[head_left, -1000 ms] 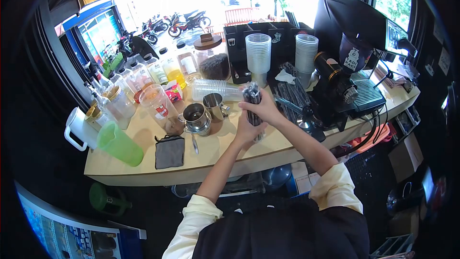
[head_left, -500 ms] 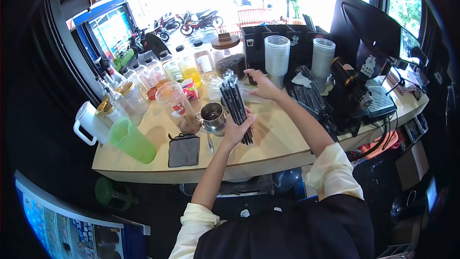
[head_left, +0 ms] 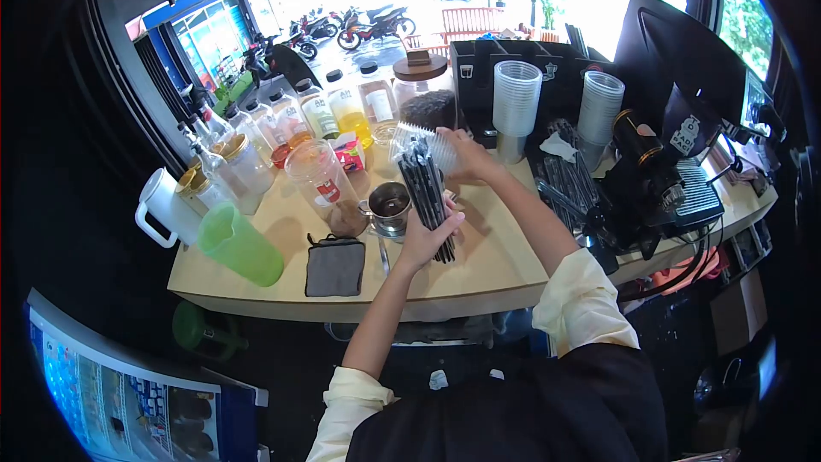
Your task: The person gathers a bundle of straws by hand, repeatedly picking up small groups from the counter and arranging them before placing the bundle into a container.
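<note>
My left hand (head_left: 425, 239) is closed around a bundle of black straws (head_left: 421, 192), held upright above the front of the counter. Behind the bundle, my right hand (head_left: 466, 156) grips a stack of what look like clear plastic lids (head_left: 439, 147) with ridged edges; the straws partly cover it. A metal cup (head_left: 389, 204) stands just left of my left hand, beside a spoon (head_left: 383, 255) and a folded grey cloth (head_left: 335, 269). Left of the cup is a clear plastic tub (head_left: 316, 173) with a red label.
A green jug (head_left: 241, 244) and a white pitcher (head_left: 162, 205) stand at the left. Several bottles (head_left: 316, 111) line the back. Cup stacks (head_left: 516, 98), wrapped straws (head_left: 564, 171), a black machine (head_left: 637, 180) and a monitor (head_left: 676, 60) occupy the right.
My right hand has closed on the stack of clear lids, which lay on the counter, and raised it behind the straws. The left hand still holds the bundle. The view has shifted slightly.
</note>
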The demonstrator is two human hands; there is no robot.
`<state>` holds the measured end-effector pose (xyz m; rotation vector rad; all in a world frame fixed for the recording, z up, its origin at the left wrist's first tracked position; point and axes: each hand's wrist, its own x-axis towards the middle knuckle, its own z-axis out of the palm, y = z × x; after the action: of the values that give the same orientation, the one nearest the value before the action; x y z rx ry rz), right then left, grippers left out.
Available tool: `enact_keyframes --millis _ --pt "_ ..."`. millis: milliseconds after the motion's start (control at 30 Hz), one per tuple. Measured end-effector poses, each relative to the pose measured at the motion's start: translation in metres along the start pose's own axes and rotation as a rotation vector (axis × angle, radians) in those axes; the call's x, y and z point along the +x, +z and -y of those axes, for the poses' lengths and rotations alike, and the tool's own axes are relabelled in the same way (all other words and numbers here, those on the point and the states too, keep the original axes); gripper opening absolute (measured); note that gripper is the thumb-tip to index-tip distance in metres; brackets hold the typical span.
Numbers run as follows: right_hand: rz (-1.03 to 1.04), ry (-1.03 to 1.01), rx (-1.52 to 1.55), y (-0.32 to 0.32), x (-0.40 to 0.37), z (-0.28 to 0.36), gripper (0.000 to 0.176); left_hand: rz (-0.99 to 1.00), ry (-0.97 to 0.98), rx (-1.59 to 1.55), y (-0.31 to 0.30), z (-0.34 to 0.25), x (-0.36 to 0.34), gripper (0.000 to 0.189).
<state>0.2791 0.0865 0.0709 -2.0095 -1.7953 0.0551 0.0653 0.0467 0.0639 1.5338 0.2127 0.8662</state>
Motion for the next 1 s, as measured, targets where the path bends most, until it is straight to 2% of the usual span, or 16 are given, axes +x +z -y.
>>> enact_keyframes --millis 67,133,200,267,333,433,667,800,867,933,1000 --pt "-0.262 -0.139 0.235 0.005 0.005 -0.019 0.092 -0.003 0.005 -0.032 0.000 0.007 0.003 0.022" --pt "-0.299 -0.134 0.280 -0.006 -0.002 -0.023 0.092 -0.006 0.005 -0.028 0.003 0.005 0.004 0.022" --pt "-0.494 -0.205 0.370 -0.013 -0.007 -0.027 0.092 -0.013 0.021 -0.051 0.006 0.005 0.005 0.022" --pt "-0.522 -0.179 0.389 -0.012 -0.011 -0.026 0.094 -0.014 0.030 -0.040 0.008 0.004 0.007 0.022" --pt "-0.735 -0.001 0.500 0.012 -0.009 -0.034 0.093 -0.011 0.025 -0.017 0.008 0.005 0.007 0.019" --pt "-0.778 0.006 0.596 0.020 -0.013 -0.026 0.094 -0.033 0.008 -0.058 0.011 0.009 0.006 0.022" --pt "-0.817 -0.014 0.569 0.025 -0.020 -0.013 0.095 -0.025 -0.035 -0.026 0.016 0.008 0.006 0.020" --pt "-0.765 0.037 0.600 0.028 -0.025 -0.017 0.098 0.012 -0.013 0.008 0.021 0.007 0.007 0.020" --pt "-0.748 0.031 0.589 0.024 -0.028 -0.016 0.099 0.005 -0.013 -0.077 0.025 0.008 0.008 0.019" --pt "-0.677 0.065 0.548 0.021 -0.030 -0.016 0.103 0.017 -0.012 -0.076 0.030 0.007 0.009 0.018" --pt "-0.705 0.072 0.454 0.022 -0.034 -0.018 0.102 0.030 -0.009 -0.075 0.032 0.005 0.010 0.019"
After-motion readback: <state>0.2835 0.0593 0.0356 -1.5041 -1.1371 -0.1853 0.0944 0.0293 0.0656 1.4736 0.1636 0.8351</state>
